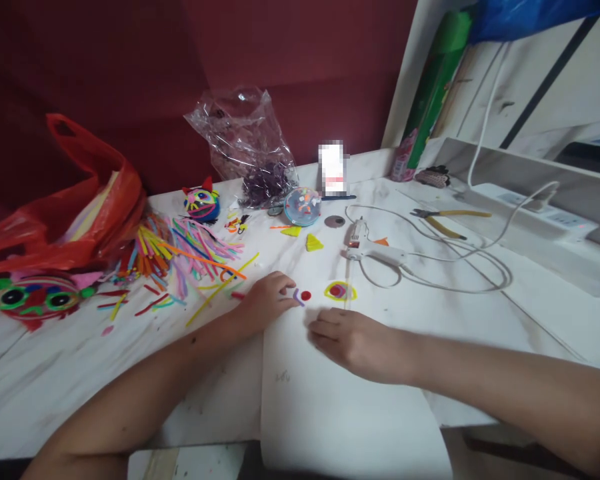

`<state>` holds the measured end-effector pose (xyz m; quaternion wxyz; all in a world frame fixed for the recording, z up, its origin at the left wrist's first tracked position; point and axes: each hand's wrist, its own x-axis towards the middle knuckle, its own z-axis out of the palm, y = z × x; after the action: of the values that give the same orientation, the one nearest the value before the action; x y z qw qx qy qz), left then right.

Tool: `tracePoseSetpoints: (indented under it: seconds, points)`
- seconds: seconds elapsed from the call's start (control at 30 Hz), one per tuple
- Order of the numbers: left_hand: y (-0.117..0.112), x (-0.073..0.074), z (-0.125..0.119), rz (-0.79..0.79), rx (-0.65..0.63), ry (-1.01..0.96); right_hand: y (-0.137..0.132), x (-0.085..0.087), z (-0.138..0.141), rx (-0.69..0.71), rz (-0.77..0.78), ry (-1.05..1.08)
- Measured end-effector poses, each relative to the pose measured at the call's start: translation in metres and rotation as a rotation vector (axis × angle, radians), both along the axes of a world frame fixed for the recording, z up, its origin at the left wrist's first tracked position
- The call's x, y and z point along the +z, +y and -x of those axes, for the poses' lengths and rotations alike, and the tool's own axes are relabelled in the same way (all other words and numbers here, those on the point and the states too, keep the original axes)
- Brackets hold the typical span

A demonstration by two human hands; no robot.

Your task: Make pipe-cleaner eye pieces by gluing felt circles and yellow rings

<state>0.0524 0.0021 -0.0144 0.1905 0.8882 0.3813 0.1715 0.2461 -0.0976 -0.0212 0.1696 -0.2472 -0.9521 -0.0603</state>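
Note:
My left hand (270,301) pinches a short bent piece of purple pipe cleaner (299,298) between thumb and fingers. Just right of that piece lies a small red disc (306,295). My right hand (353,340) hovers or rests low over a white paper sheet (340,420), fingers curled together; whatever they hold is hidden. Beyond it sits an eye shape (340,291) with a yellow outline and a red and purple centre. Farther back are yellow triangular pieces (314,243) and a white glue gun (375,248) with its cable.
Loose pipe cleaners (195,247) and cut bits spread on the left, beside a red plastic bag (95,193) and two colourful animal faces (40,298). Behind stand a clear bag (260,153), a round tub (303,207) and a lit screen (333,167). Pliers (445,223) and a power strip (530,210) lie right.

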Motion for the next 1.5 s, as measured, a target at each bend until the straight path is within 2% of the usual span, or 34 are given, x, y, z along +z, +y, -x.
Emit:
tracePoseSetpoints:
  seconds: [0.07,0.2,0.57,0.8,1.17,1.5]
  points:
    - [0.000,0.002,-0.001,0.029,0.016,0.021,0.000,0.002,-0.001,-0.004,-0.024,-0.036]
    - [-0.001,0.006,-0.004,0.093,-0.030,0.064,0.001,0.004,-0.001,-0.004,-0.023,-0.056]
    - [-0.002,0.007,-0.012,0.091,-0.011,0.083,-0.001,0.003,0.000,-0.037,-0.025,-0.046]
    - [-0.003,0.004,-0.010,0.066,-0.014,0.062,0.002,-0.010,0.005,-0.225,-0.054,0.096]
    - [-0.002,0.004,-0.010,0.069,-0.026,0.051,0.004,-0.017,0.005,-0.194,-0.057,0.091]
    - [-0.002,0.005,-0.010,0.048,-0.043,0.073,0.003,-0.011,0.005,-0.234,-0.037,0.099]
